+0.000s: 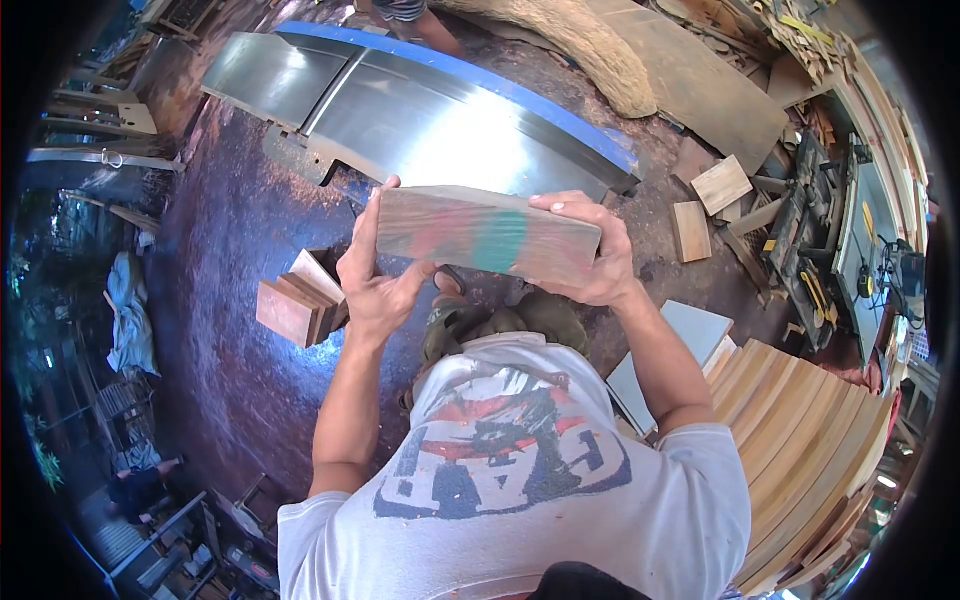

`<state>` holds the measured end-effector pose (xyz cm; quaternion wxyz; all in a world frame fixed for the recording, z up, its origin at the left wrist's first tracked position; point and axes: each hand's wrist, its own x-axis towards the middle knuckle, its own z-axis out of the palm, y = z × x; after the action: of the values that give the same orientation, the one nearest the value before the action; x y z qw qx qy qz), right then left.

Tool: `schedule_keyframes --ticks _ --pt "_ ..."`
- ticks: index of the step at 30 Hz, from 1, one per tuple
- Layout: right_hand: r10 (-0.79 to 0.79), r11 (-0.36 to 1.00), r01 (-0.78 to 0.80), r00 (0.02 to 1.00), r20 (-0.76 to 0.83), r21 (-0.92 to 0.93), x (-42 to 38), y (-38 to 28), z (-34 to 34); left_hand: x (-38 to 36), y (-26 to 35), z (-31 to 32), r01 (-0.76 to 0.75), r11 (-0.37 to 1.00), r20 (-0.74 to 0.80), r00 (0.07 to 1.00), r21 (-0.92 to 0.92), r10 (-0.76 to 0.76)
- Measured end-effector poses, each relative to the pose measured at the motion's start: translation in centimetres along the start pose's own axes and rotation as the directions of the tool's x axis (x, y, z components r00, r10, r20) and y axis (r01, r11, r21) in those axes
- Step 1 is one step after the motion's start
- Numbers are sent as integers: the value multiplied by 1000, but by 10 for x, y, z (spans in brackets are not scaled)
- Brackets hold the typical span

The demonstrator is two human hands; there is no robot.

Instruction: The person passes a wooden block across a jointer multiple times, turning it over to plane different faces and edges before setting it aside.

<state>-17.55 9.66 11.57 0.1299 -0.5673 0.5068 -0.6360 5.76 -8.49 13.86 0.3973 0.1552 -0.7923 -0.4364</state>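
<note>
Between my two hands a wooden block (pixel 450 232) is held up level in front of my chest. Its face is weathered brown, with a green painted stripe and faint red smears. My left hand (pixel 378 275) grips its left end, thumb below and fingers at the edge. At the right end my right hand (pixel 600 250) wraps round the corner, fingers over the top. Just beyond the block lies the shiny metal bed of a jointer-like machine (pixel 400 120) with a blue edge.
Small wooden blocks (pixel 300 300) are stacked low on the left. More wood pieces (pixel 722 185) lie to the right, near a black machine frame (pixel 800 230). Long planks (pixel 800 430) are piled at my right side. Another person's arm (pixel 435 32) shows beyond the machine.
</note>
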Motion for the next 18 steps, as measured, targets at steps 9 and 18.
schedule_keyframes --ticks 9,18 --pt "-9 1000 9 999 43 9 -10 0 2 -13 -1 -5 30 999 54 998 -44 -27" --pt "-51 992 54 998 30 -110 -27 -17 12 -40 14 -16 95 995 27 995 21 -95"
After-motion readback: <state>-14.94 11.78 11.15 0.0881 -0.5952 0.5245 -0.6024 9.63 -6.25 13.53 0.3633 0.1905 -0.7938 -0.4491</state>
